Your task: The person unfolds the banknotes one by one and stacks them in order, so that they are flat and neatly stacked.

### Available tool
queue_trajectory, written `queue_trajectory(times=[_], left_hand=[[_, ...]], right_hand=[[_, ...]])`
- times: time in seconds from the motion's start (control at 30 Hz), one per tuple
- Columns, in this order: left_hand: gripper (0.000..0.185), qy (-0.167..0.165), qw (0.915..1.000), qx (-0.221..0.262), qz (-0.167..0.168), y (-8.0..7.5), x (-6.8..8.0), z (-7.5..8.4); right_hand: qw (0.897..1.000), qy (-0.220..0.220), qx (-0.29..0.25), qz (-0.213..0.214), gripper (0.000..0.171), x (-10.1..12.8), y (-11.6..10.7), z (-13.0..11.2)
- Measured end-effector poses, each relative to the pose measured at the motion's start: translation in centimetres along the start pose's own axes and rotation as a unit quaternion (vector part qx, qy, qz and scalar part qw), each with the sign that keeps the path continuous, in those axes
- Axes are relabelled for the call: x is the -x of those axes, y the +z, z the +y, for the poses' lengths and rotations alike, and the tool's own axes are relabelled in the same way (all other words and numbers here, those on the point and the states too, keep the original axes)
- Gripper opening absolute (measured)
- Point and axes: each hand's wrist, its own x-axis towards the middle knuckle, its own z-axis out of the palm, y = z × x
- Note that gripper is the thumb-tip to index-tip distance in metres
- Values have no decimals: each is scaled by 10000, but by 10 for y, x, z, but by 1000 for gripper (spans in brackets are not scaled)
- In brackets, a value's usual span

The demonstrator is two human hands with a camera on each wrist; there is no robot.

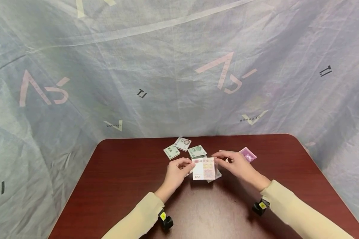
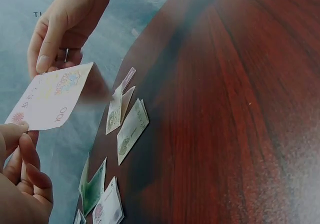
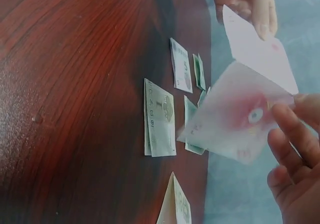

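Observation:
Both hands hold one pink 100 banknote [image 1: 203, 168] just above the dark red table [image 1: 122, 186]. My left hand [image 1: 189, 164] pinches its left edge and my right hand [image 1: 217, 156] pinches its top right corner. In the left wrist view the banknote [image 2: 50, 101] spans from my left hand [image 2: 17, 134] up to my right hand [image 2: 47, 58]. In the right wrist view the banknote [image 3: 240, 114] shows two faces meeting at a crease, between my right hand [image 3: 292, 114] and my left hand [image 3: 255, 18].
Three folded green notes [image 1: 171, 152] [image 1: 182, 143] [image 1: 196, 151] lie on the table beyond the hands, and a purple note [image 1: 247, 154] lies to the right. A grey printed sheet [image 1: 179, 73] hangs behind and around the table. Black wrist cameras [image 1: 166, 219] sit on both sleeves.

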Motion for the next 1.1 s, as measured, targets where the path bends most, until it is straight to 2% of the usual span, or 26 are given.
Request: queue_trajectory(times=[0.13,0.3,0.47,0.87,1.1], left_hand=[[7,-19,10000,48,18,0,0,-1],[7,71,9999,141,25,0,0,-2],[8,120,9999,-13,12,-3,-1,-3],[9,-57,9999,23,154,-7,6,-5],[8,-40,9998,-41,193,-11,9,-9]], right_hand=[[9998,132,166,50,18,0,-1,1],[9995,67,305,59,18,0,-1,7],[9991,-112,391,136,17,1,-2,15],[9990,-321,94,286,14,5,-4,24],[9998,14,-53,203,14,14,-7,25]])
